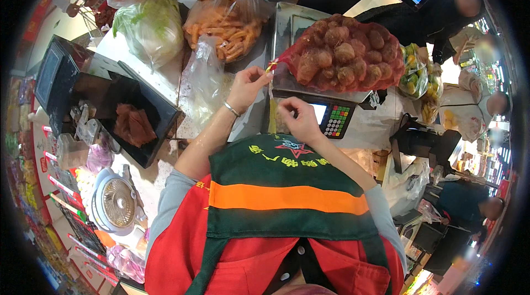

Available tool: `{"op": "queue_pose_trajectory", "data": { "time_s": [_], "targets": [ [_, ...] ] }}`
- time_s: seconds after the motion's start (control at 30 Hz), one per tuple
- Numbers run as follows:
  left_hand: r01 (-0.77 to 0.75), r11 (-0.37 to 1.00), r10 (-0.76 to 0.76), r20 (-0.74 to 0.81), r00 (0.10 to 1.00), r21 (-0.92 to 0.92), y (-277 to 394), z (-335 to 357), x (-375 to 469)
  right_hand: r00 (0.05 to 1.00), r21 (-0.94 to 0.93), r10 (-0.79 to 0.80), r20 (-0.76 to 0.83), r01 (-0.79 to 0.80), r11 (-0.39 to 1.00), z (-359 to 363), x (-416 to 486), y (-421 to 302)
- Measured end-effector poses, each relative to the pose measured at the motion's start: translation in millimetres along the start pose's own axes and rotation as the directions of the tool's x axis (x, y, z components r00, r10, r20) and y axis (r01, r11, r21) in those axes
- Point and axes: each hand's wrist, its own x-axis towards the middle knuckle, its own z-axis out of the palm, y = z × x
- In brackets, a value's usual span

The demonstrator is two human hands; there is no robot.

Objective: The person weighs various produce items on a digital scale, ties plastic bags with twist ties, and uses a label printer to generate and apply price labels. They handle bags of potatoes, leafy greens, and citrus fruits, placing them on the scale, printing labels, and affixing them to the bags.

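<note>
A red mesh bag [348,53] of round brown root vegetables, possibly taro, lies on the metal platform [285,17] of a weighing scale. Its gathered neck points left, with a yellow tie [271,65] around it. My left hand [248,84] pinches this tie between thumb and fingertips, and a pale yellow strip [272,115] hangs below it. Close to the strip, my right hand [299,118] is curled in front of the scale's keypad [339,121]. Whether its fingertips hold anything is not clear.
Left of the scale are a clear bag of orange stick-shaped food [225,30], an empty-looking plastic bag [205,71] and a bagged cabbage [151,32]. A black-framed device [140,100] and a fan [116,204] stand further left. Bagged green-yellow fruit [410,71] lies right. People stand around the counter.
</note>
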Motion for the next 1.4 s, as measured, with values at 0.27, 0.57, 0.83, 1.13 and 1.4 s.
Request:
{"op": "queue_pose_trajectory", "data": {
  "time_s": [0.27, 0.57, 0.83, 1.13, 1.4],
  "targets": [
    [0.114, 0.956, -0.095, 0.081, 0.992, -0.269, 9.6, 6.2, -0.9, 0.930, 0.610, 0.361, 0.073, -0.328, 0.721, 9.9, 18.8, 4.2],
    [-0.389, 0.695, 0.534, -0.071, 0.843, 0.605, 31.1, 13.3, -46.2, 0.924, 0.552, 0.379, 0.038, -0.336, 0.763, 20.1, 19.2, 2.8],
    [-0.405, 0.637, 0.375, 0.196, 0.906, 0.655, 49.8, -1.6, -30.7, 0.977, 0.386, 0.210, -0.031, -0.182, 0.904, 29.2, 16.3, 3.9],
    [-0.410, 0.639, 0.196, 0.378, 0.905, 0.651, 68.0, -14.7, -21.9, 0.989, 0.286, 0.143, -0.047, -0.124, 0.950, 31.3, 11.8, 3.8],
    [-0.387, 0.728, 0.212, 0.351, 0.912, 0.566, 68.3, -14.9, -23.5, 0.966, 0.494, 0.259, -0.014, -0.218, 0.841, 27.3, 13.1, 0.9]
  ]
}}
